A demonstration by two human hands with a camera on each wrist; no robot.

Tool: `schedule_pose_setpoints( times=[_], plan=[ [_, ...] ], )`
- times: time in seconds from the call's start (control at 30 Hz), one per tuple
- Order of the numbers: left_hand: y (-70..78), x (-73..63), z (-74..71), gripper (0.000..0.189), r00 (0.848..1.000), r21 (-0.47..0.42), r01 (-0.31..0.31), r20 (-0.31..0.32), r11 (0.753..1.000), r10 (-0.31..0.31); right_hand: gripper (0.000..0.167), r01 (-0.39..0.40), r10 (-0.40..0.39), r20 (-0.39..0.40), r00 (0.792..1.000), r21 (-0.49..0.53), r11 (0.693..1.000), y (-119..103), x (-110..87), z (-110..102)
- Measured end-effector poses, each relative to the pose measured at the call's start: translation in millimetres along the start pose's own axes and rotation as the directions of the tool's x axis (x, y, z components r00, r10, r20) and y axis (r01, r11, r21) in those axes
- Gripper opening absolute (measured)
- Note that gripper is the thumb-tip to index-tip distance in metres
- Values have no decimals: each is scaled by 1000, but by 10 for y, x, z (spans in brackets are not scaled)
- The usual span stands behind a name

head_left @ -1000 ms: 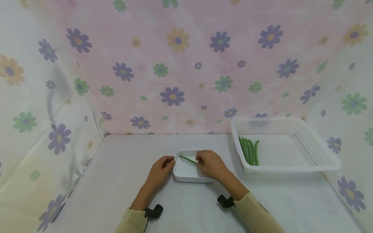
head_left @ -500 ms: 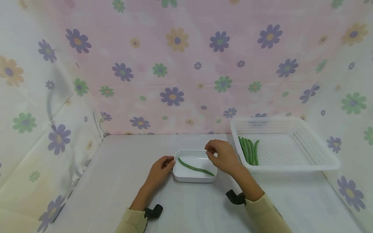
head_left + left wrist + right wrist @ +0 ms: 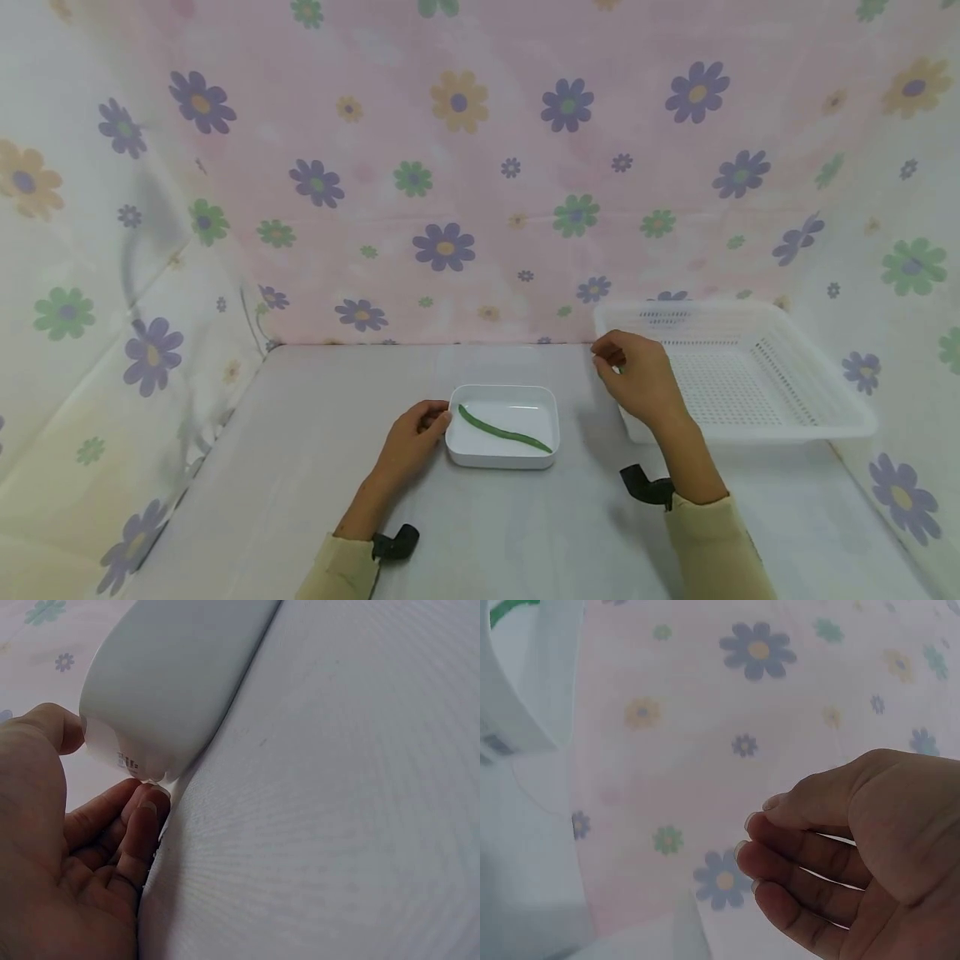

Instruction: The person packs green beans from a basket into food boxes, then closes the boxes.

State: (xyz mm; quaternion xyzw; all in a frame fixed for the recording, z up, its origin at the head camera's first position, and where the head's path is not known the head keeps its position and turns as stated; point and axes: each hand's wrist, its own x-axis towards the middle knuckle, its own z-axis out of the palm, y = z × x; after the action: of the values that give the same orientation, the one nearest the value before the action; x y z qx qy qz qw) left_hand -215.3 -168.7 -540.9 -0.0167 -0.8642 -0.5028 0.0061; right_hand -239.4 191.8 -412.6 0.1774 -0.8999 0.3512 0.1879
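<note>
A green bean (image 3: 504, 432) lies slantwise in a small white dish (image 3: 502, 461) in the head view. My left hand (image 3: 414, 435) holds the dish at its left end; in the left wrist view the thumb is against the dish wall (image 3: 172, 675) and the curled fingertips (image 3: 154, 802) meet its lower edge by the table. Over the left rim of a white perforated basket (image 3: 757, 432) hovers my right hand (image 3: 637, 375), loosely curled with nothing in it. Its thumb and fingertips show bare in the right wrist view. The beans in the basket are mostly hidden behind this hand.
The white tabletop (image 3: 315, 467) carries the dish at its middle and the basket at back right. A flowered cloth (image 3: 465, 192) hangs behind and along both sides. Each wrist wears a black camera mount (image 3: 647, 486).
My right hand has let go of the bean, leaving it in the dish, and moved right and away to the basket. My left hand has stayed at the dish.
</note>
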Motion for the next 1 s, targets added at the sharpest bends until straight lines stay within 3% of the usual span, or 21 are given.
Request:
schedule_pose_setpoints(
  times=[0.37, 0.63, 0.87, 1.0],
  plan=[
    [-18, 12, -4, 35, 1000, 13, -13, -7, 1000, 13, 5, -101, 100, -18, 995, -102, 990, 359, -20, -105],
    [7, 1, 5, 34, 1000, 9, -5, -10, 1000, 5, 6, -186, 207, 82, 975, -216, 959, 550, -39, -88],
    [6, 7, 6, 35, 1000, -13, -4, -8, 1000, 4, 9, -241, 315, 208, 926, -318, 917, 604, -24, -68],
    [0, 10, -2, 35, 1000, -13, -12, -4, 1000, 12, 18, -250, 371, 341, 864, -349, 903, 623, -28, -69]
  ],
)
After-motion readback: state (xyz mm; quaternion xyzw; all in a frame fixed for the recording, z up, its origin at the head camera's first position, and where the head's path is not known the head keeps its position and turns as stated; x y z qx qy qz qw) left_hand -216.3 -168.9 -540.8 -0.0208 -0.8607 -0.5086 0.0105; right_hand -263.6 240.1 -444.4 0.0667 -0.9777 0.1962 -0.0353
